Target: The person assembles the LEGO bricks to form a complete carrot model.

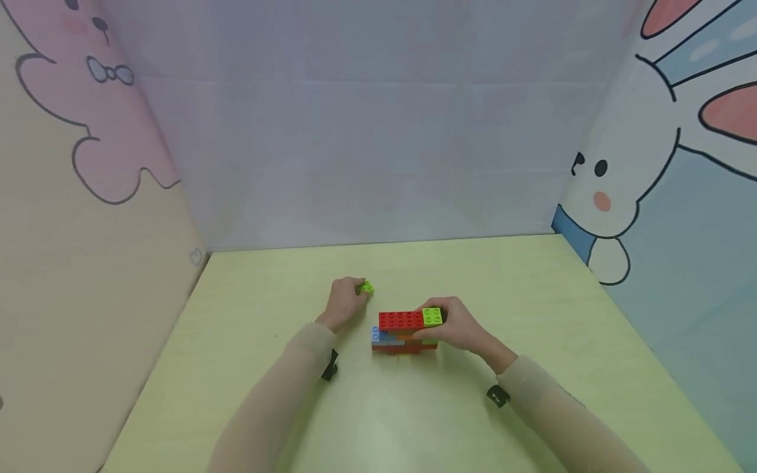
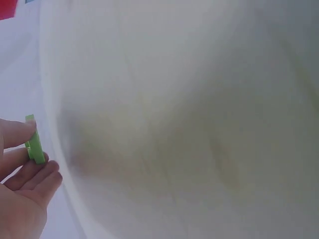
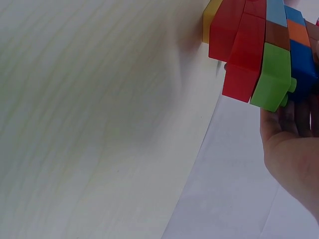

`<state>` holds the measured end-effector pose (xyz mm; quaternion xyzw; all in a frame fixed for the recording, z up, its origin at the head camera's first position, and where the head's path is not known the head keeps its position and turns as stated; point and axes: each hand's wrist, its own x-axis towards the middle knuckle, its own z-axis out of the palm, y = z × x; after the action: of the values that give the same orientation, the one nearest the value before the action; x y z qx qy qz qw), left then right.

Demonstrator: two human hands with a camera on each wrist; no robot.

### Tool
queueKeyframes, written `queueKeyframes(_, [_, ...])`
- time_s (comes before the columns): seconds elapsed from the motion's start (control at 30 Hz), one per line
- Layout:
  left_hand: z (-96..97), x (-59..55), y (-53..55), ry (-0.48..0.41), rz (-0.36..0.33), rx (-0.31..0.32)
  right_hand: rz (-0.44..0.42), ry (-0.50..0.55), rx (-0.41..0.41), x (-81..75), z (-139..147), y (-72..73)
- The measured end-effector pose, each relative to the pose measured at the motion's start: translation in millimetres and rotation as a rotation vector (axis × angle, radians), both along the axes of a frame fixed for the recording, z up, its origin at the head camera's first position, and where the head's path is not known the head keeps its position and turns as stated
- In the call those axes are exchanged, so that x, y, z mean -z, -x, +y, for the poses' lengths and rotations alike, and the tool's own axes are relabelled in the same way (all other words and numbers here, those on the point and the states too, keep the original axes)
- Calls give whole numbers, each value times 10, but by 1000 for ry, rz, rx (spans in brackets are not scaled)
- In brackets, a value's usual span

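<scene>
Between thumb and fingers, my left hand [image 1: 345, 303] pinches a small lime-green toy brick [image 1: 367, 288]; the left wrist view shows the green brick [image 2: 37, 147] edge-on. To its right, my right hand [image 1: 462, 326] grips a stacked block of toy bricks [image 1: 401, 320] by its right end. A red row with one lime-green brick [image 1: 432, 316] forms its top, over blue, orange and red layers. In the right wrist view the brick stack [image 3: 244, 52] shows red, green, blue, brown and orange sides, and a yellow brick [image 3: 211, 20] at its edge. The fingers partly hide its far side.
Both hands work over a pale yellow-green table [image 1: 296, 276]. A pale cloth wall [image 1: 378, 131] stands behind its back edge, with cartoon-printed panels on the left and right [image 1: 680, 263]. Dark straps hang at both wrists.
</scene>
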<state>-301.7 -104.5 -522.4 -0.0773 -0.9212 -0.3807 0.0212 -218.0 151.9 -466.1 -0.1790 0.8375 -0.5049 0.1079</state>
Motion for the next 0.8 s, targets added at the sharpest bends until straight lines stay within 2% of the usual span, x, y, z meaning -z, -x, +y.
queueKeyframes(0.13, [-38, -112, -103, -17, -16, 36, -9, 3, 5, -7, 42, -22])
queueKeyframes(0.3, [-88, -319, -246, -13, -42, 66, -16, 21, -9, -35, 73, -42])
queueKeyframes(0.47, [-105, -478, -328, -28, -31, 117, -16, 42, -20, -64, 67, -52])
queueKeyframes(0.7, [-115, -665, -526, -92, -28, 190, -10, 53, -47, -333, 3, -190])
queueKeyframes(0.8, [-152, -718, -642, -159, -22, 216, -9, 32, -34, -362, -23, -203])
